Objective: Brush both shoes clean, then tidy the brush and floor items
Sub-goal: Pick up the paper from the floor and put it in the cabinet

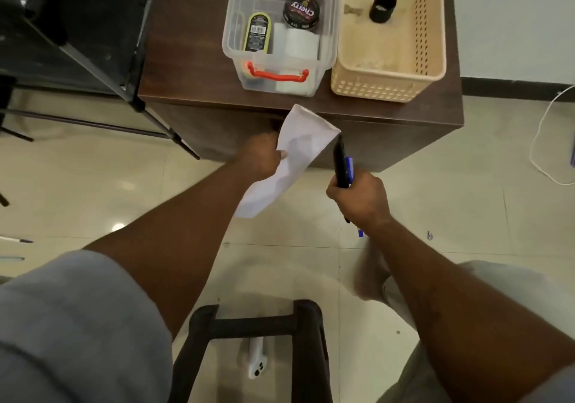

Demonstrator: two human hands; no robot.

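Pinched in the grip of the left hand (263, 156), a white sheet of paper (298, 150) is held up before the near edge of the tabletop (193, 44), above the floor (124, 169). A black pen (339, 163) and a blue pen (349, 169) are clasped upright in the closed grip of the right hand (361, 194), just beside the paper (their lower tips are seen below the fist). On the tabletop a clear box (231, 44) is set just beside a beige basket (385, 88). A round polish tin (301, 10) is lodged in the box; a black cylinder (382, 7) is stood in the basket.
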